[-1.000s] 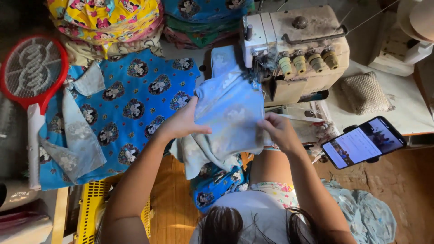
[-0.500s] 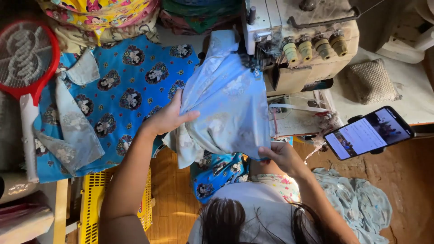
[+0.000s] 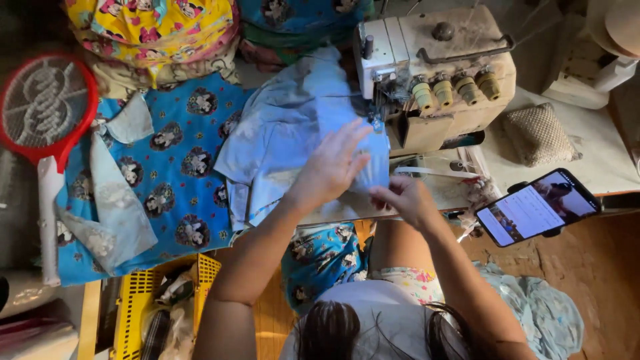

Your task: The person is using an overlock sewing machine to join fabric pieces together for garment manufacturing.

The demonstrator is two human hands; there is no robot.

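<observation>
- Left hand (image 3: 331, 167) spread flat, fingers fanned, pressing the pale blue garment (image 3: 287, 143) down just left of the sewing machine (image 3: 433, 73).
- Right hand (image 3: 403, 199) curled below the machine, fingertips pinching the garment's lower edge.
- Pale blue garment bunched against the machine's needle side, trailing off leftward over a blue cartoon-print fabric (image 3: 173, 167).
- 4 yellowish thread knobs (image 3: 457, 90) lined along the machine's front.
- Phone (image 3: 537, 207) on a holder, screen lit, below and right of the machine.
- Woven pad (image 3: 537, 133) just right of the machine.
- Red racket-shaped swatter (image 3: 43, 110) far left of the machine; yellow basket (image 3: 137, 300) well below left.
</observation>
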